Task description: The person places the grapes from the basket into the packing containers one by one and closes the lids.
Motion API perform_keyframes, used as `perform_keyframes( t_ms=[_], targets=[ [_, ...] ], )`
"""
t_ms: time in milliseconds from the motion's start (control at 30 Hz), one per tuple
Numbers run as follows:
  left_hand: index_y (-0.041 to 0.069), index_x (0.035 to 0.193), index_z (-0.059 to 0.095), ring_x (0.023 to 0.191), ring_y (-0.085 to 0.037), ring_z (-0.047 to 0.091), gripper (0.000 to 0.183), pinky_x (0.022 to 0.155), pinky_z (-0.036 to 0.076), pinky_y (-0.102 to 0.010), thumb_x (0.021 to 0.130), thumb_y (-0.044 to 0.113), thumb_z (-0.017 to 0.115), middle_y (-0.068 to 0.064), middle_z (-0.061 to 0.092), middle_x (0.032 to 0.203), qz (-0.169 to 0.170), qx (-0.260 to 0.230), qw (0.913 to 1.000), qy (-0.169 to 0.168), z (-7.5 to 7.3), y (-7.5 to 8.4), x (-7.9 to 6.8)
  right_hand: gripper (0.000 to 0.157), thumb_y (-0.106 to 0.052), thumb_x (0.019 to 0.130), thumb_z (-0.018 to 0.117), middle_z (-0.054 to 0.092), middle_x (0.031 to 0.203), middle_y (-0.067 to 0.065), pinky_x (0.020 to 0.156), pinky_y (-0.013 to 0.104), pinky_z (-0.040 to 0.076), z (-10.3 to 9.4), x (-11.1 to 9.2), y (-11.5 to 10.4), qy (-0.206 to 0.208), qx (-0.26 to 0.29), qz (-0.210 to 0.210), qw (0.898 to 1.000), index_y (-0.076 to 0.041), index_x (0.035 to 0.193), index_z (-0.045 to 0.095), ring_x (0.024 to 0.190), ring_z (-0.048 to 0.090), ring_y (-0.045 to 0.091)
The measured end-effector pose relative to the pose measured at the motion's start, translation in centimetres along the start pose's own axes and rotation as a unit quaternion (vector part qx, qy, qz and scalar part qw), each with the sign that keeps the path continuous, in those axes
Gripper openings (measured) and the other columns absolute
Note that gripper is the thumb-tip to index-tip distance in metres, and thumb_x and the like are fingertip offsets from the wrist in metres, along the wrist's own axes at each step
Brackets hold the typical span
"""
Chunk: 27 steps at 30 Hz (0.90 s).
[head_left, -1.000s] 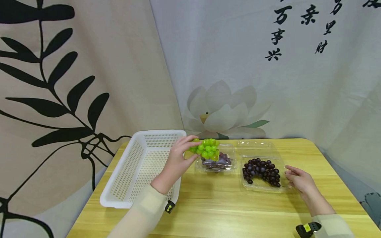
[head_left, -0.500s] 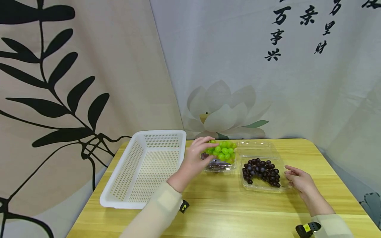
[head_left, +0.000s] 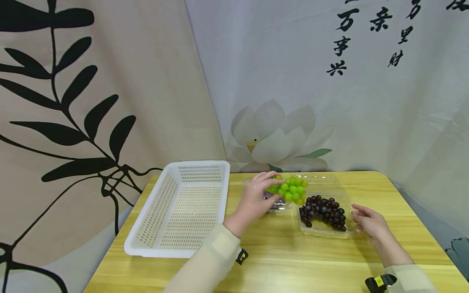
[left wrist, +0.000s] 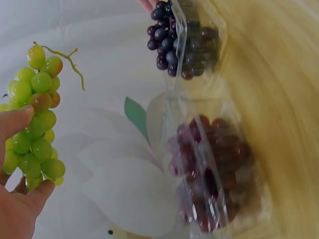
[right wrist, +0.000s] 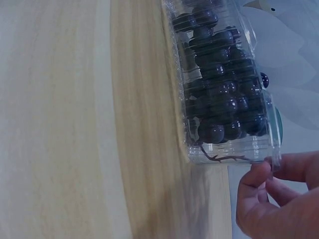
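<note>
My left hand [head_left: 254, 199] holds a bunch of green grapes [head_left: 293, 189] between thumb and fingers, raised above the table between two clear plastic boxes. In the left wrist view, the grapes hang with a bare stem curling off one end. My right hand [head_left: 371, 224] pinches the rim of the right clear plastic box [right wrist: 239, 160] at its right side. That box holds a bunch of dark grapes [head_left: 326, 211], and its lid [head_left: 329, 183] lies folded back behind it. Partly hidden behind my left hand is a second clear box [left wrist: 249, 199], closed, with reddish-purple grapes [left wrist: 204, 144] inside.
A white perforated plastic basket [head_left: 183, 215] stands on the left of the wooden table [head_left: 282, 260]. Behind the table hangs a printed cloth [head_left: 168, 97] with leaves, a lotus and black characters.
My left hand has carried the green grapes to the right, from over the closed box toward the open box. The right hand has stayed at the box rim.
</note>
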<state>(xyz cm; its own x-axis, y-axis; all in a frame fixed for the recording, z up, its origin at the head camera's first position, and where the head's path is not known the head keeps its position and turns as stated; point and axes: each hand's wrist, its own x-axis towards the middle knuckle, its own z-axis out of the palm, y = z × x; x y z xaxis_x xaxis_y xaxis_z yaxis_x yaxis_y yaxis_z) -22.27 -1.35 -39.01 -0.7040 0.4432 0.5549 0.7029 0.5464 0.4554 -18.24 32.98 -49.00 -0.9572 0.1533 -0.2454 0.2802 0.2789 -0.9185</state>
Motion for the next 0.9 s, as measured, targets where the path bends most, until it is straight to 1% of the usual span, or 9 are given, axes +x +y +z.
perform_keyframes(
  t_ms=[100, 267, 367, 467, 633, 767, 900],
  targets=[
    [0.021, 0.118, 0.067, 0.128, -0.015, 0.045, 0.039, 0.102, 0.043, -0.028, 0.080, 0.015, 0.076, 0.005, 0.056, 0.133, -0.009, -0.012, 0.9998, -0.010, 1.0, 0.5, 0.1, 0.053, -0.011, 0.100, 0.042, 0.053, 0.089, -0.019, 0.064, 0.022, 0.049, -0.1, 0.0, 0.1, 0.002, -0.001, -0.003, 1.000, 0.008, 0.146, 0.023, 0.076, 0.053, 0.001],
    [0.023, 0.119, 0.066, 0.129, -0.013, 0.045, 0.040, 0.105, 0.041, -0.030, 0.081, 0.017, 0.076, 0.007, 0.054, 0.135, -0.017, -0.024, 0.9993, -0.023, 2.8, 1.4, 0.3, 0.054, -0.013, 0.100, 0.043, 0.054, 0.088, -0.021, 0.064, 0.022, 0.049, -0.2, 0.1, 0.2, 0.003, -0.001, -0.007, 1.000, 0.009, 0.145, 0.023, 0.077, 0.054, 0.001],
    [0.024, 0.119, 0.065, 0.130, -0.012, 0.043, 0.040, 0.106, 0.039, -0.032, 0.081, 0.018, 0.075, 0.009, 0.053, 0.136, -0.031, -0.037, 0.9984, -0.031, 3.9, 2.0, 0.4, 0.054, -0.012, 0.100, 0.043, 0.054, 0.087, -0.021, 0.065, 0.022, 0.050, -0.3, 0.2, 0.3, 0.002, -0.001, -0.007, 1.000, 0.009, 0.145, 0.023, 0.077, 0.054, 0.000],
    [0.024, 0.119, 0.065, 0.131, -0.012, 0.043, 0.039, 0.107, 0.038, -0.032, 0.082, 0.020, 0.074, 0.009, 0.052, 0.136, -0.035, -0.046, 0.9976, -0.038, 4.9, 2.5, 0.4, 0.054, -0.011, 0.100, 0.042, 0.054, 0.087, -0.021, 0.064, 0.021, 0.049, -0.3, 0.2, 0.3, 0.002, 0.004, -0.007, 1.000, 0.009, 0.145, 0.023, 0.076, 0.054, 0.001],
    [0.024, 0.120, 0.065, 0.130, -0.011, 0.043, 0.039, 0.108, 0.037, -0.033, 0.082, 0.020, 0.074, 0.010, 0.053, 0.135, -0.043, -0.061, 0.9962, -0.045, 6.2, 3.0, -0.1, 0.054, -0.011, 0.100, 0.042, 0.053, 0.090, -0.018, 0.063, 0.022, 0.048, 0.1, 0.3, 0.4, -0.012, 0.007, -0.001, 1.000, 0.009, 0.146, 0.021, 0.076, 0.052, 0.002],
    [0.024, 0.119, 0.065, 0.129, -0.009, 0.044, 0.039, 0.109, 0.036, -0.032, 0.082, 0.020, 0.075, 0.011, 0.054, 0.134, -0.037, -0.061, 0.9964, -0.046, 7.3, 3.3, -0.3, 0.054, -0.012, 0.100, 0.043, 0.053, 0.090, -0.020, 0.064, 0.022, 0.049, 0.1, 0.3, 0.5, -0.010, 0.008, -0.005, 1.000, 0.008, 0.146, 0.022, 0.077, 0.053, 0.001],
    [0.025, 0.120, 0.064, 0.127, -0.008, 0.045, 0.039, 0.107, 0.037, -0.028, 0.082, 0.022, 0.074, 0.011, 0.055, 0.132, -0.026, -0.049, 0.9971, -0.052, 8.5, 3.6, -0.3, 0.054, -0.013, 0.100, 0.043, 0.053, 0.090, -0.022, 0.066, 0.021, 0.049, -0.2, 0.3, 0.6, -0.006, 0.000, -0.010, 1.000, 0.008, 0.146, 0.023, 0.079, 0.053, -0.002]
  ],
)
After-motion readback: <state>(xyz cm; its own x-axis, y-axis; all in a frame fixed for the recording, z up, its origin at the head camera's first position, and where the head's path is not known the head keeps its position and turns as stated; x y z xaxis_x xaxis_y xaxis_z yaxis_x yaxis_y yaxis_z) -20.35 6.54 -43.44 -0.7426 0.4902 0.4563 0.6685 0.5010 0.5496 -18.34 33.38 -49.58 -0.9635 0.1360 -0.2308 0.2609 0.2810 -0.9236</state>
